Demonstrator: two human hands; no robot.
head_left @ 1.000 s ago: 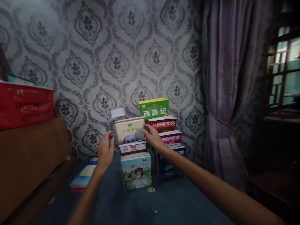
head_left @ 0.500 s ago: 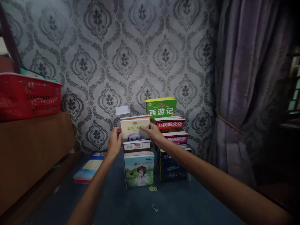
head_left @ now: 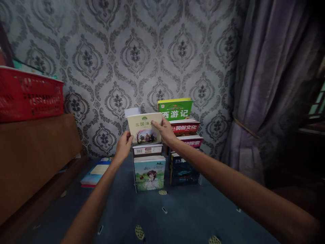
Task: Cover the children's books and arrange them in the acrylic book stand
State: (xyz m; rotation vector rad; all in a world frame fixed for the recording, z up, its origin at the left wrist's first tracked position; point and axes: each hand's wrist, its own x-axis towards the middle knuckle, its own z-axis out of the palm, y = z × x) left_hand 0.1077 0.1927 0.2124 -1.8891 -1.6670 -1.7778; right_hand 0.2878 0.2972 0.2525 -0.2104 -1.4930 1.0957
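A cream book with green lettering and a small picture of figures under a pink tree stands tilted in the upper part of the left rack. My right hand pinches its right edge, thumb across the front cover. At its lower left edge, my left hand has thumb and fingers closed on the side. Below it in the same rack are a book with a white barcode strip and a book with a girl on the cover. A pale card or page shows behind the cream book.
To the right, another rack holds a green book, a red book, a pink book and a dark blue book. Flat books lie at left. A red basket sits on a brown box. A curtain hangs right.
The cream book has risen in the rack and leans slightly, showing more of its cover. Both hands stay at its edges. The view has dipped, revealing more of the dark blue surface.
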